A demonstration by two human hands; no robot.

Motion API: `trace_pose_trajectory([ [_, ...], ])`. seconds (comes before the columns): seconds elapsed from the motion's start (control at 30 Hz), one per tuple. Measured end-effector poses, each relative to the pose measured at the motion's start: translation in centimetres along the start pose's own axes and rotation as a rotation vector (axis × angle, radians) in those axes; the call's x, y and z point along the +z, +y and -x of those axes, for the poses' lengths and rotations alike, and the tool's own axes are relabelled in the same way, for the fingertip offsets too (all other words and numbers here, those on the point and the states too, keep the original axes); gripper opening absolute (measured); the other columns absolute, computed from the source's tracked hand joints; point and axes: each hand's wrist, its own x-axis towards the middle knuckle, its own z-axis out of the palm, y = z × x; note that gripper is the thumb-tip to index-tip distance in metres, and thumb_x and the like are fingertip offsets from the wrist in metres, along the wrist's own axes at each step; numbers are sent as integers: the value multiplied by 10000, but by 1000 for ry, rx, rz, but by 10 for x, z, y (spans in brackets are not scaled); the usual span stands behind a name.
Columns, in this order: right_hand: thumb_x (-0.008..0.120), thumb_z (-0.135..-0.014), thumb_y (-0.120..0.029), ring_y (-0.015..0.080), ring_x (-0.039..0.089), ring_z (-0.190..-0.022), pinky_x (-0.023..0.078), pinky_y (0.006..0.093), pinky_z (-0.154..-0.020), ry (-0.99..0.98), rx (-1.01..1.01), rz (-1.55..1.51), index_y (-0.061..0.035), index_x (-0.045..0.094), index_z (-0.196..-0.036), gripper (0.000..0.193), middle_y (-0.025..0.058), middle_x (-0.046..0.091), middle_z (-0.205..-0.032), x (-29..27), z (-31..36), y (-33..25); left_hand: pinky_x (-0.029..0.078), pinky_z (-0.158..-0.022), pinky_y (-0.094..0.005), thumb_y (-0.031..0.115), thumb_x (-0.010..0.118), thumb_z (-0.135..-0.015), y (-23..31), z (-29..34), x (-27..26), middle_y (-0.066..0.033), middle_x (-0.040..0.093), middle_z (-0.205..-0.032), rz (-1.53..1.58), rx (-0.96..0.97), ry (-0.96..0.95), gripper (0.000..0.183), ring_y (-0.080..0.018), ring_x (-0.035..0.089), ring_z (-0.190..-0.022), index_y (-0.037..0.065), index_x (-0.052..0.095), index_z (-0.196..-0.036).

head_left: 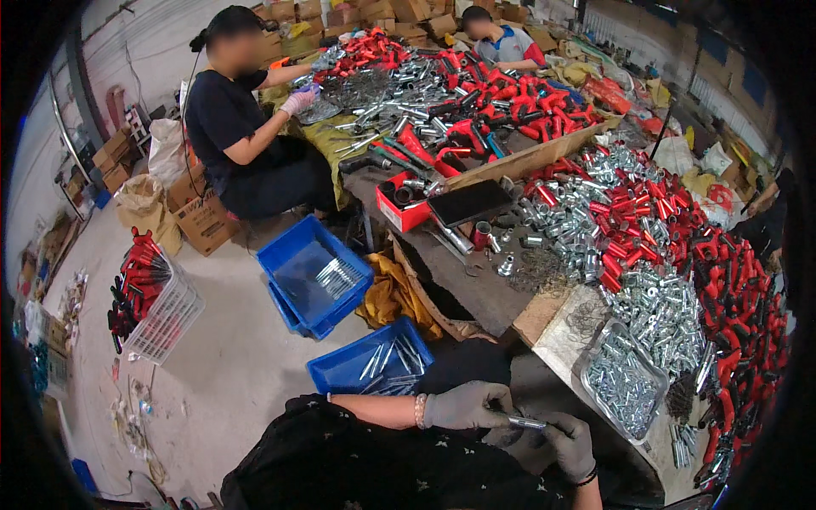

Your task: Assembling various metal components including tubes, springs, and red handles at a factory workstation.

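Two grey-gloved hands worked low over the lap, close to the bench edge. Left hand: fingers drawn narrow, pinching one end of a short silver metal rod; a pale beaded bracelet circled that wrist. Right hand: thumb and fingers closed at the rod's other end, dark band at the wrist. Rod lay roughly level, bridging the two hands, clear of the bench.

Just beyond the left forearm, a blue plastic bin held loose silver rods. Past it stood another blue bin, more rods lying side by side inside. Yellow cloth was bunched next to both.

On the bench, beyond the right hand: a metal tray heaped with small silver fasteners; behind it, mounds of silver sleeves and red tool parts. Farther along, a black rectangular tray sat beside a red open box.

Two co-workers: one in dark clothing, gloved hands at the far heap; another with a red sleeve behind it
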Motion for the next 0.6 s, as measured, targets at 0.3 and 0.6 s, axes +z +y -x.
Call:
trace_pose_trajectory([
  [0.3,634,-876,-238,372,651,-961,517,414,-864,-145,-209,441,-40,668,-1130,324,181,681,-1056,3,-43,-21,544,-820,-351,162,753,-855,4,20,-28,-108,694,-1073,-122,-145,113,316,-200,680,-950,49,658,-1135],
  [0.6,639,-909,-236,355,676,-961,541,422,-849,468,-312,807,-64,688,-1109,269,177,704,-1047,-114,-129,-53,499,-597,-228,83,662,-915,-9,23,-19,-64,616,-905,357,-377,237,315,-100,630,-723,20,499,-1177],
])
